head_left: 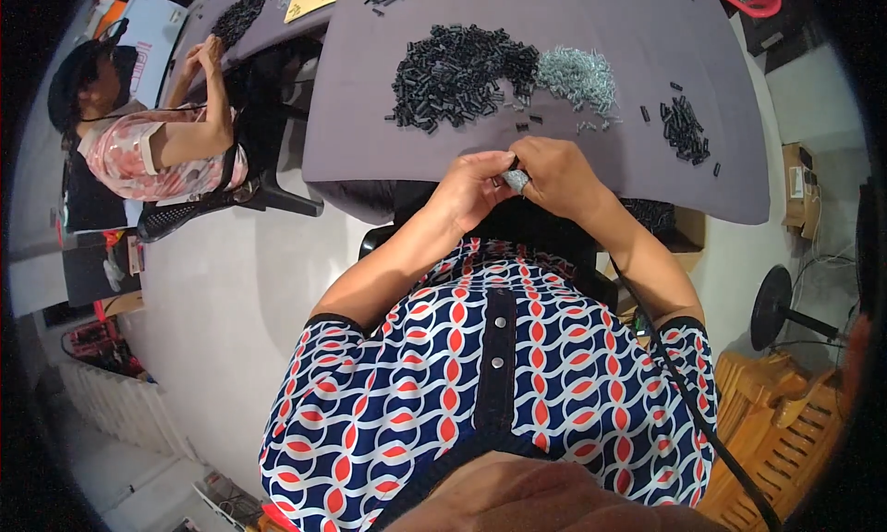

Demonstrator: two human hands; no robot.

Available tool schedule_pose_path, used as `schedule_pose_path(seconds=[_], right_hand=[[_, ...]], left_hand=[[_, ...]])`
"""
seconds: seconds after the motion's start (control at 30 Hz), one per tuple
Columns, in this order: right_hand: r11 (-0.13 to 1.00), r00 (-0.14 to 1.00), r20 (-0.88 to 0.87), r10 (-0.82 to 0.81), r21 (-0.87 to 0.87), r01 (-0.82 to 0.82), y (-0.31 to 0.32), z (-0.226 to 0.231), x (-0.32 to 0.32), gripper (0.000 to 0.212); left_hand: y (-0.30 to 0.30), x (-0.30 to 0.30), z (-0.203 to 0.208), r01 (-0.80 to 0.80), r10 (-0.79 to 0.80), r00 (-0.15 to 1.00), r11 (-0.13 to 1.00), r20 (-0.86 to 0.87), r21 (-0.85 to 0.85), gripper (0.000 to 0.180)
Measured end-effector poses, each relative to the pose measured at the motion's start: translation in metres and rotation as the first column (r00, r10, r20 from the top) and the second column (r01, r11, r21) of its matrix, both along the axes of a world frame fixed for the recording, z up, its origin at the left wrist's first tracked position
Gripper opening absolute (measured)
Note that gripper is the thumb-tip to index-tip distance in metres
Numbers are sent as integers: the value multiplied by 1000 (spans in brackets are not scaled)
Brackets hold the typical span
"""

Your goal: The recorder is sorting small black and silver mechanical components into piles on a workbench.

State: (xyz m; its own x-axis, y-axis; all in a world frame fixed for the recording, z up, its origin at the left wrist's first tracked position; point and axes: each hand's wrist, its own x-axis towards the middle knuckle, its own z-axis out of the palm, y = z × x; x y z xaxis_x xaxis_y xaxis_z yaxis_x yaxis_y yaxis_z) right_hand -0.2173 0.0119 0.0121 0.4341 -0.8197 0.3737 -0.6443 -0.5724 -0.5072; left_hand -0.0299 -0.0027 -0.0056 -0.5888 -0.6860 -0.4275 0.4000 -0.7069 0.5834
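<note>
head view is showing two hands meeting over the near edge of the grey counter (351,116), close to the middle of the frame. the left hand (469,189) is pinching what looks like a small dark piece (514,164) at its thumb tip, and the right hand (556,174) is holding a pale clump (516,178) with its fingers curled in. the dark piece is lying between the hands, just right of the left thumb tip and above the clump; its long axis is seemingly running up the frame, though it is too small to be sure. toward the top centre, a heap of black cylinders (455,79) is touching a heap of clear pieces (580,77) on its right; the right hand is sitting nearer the clear heap.
</note>
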Motion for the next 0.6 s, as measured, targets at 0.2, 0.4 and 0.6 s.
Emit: schedule_pose_path(seconds=[0.2, 0.4, 0.6], right_hand=[[995, 995, -48, -86, 45, 88, 14, 19, -9, 28], [839, 850, -126, -512, -283, 464, 20, 27, -99, 37], [672, 610, -301, -733, -181, 718, 37, 11, -176, 48]], left_hand=[[1, -5, 11, 92, -81, 990, 992, 118, -89, 22], [-25, 8, 12, 268, 452, 738, 486, 502, -832, 18], [-40, -15, 19, 534, 599, 634, 117, 488, -837, 13]])
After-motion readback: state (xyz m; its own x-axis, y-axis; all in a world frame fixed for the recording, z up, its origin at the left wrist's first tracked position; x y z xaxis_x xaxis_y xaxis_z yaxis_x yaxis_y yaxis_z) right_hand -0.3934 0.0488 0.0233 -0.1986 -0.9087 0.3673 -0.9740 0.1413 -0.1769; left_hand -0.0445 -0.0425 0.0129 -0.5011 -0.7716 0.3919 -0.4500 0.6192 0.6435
